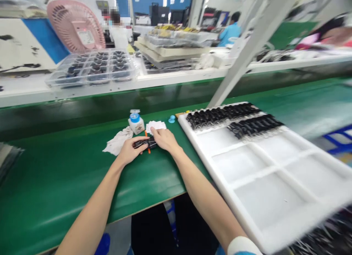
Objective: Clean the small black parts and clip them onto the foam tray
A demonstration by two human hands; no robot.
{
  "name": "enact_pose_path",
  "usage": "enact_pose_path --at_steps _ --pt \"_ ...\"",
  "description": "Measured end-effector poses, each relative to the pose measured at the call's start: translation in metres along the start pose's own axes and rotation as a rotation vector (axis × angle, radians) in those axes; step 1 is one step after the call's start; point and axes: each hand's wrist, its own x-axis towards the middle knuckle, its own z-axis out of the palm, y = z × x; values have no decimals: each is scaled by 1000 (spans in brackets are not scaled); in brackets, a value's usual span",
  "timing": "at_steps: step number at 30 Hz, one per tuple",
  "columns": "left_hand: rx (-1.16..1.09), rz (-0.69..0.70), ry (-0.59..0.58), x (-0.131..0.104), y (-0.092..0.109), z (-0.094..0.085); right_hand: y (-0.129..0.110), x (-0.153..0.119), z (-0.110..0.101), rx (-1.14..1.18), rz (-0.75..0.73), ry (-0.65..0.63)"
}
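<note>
Evidently small, glossy and black, the piece (151,142) sits low over the green table (82,178), between the two hands, with thin pale lines along its surface. A narrow orange strip (149,151) shows above and below it. The left hand (129,151) pinches its left end between thumb and fingers; the right hand (165,139) meets the other end, its grip too hidden to tell.

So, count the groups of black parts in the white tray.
2: one group along the white tray's far edge, another group nearer and further right.
</note>
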Motion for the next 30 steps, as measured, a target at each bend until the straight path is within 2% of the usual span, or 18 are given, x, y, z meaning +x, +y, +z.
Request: enact_pose_path --at_steps 4,7,9,11,14,16,18,20,24,30 --pt "-185 -42 -21 -1 5 -2 -12 -37 -16 495 -119 -110" --pt "-263 -55 -99 1 4 1 -23 -84 -29 538 -56 -148" --pt "-288 -28 -135 2 2 3 -23 -121 -44 511 30 -53" --pt "-278 -1 -123 4 1 5 -11 -155 -66 525 104 91" --pt "-243 19 -63 6 0 8 34 -185 -112 492 215 303" --pt "-240 21 -49 6 0 9 74 -187 -142 339 343 459" --pt "-239 26 -52 6 1 10 112 -178 -166 138 473 582" --pt "-231 30 -56 5 1 10 141 -164 -178 -39 541 603" --pt "-215 30 -52 5 0 8 170 -144 -176 -209 568 558" --pt "-209 45 -47 4 0 5 184 -133 -157 -289 595 543"
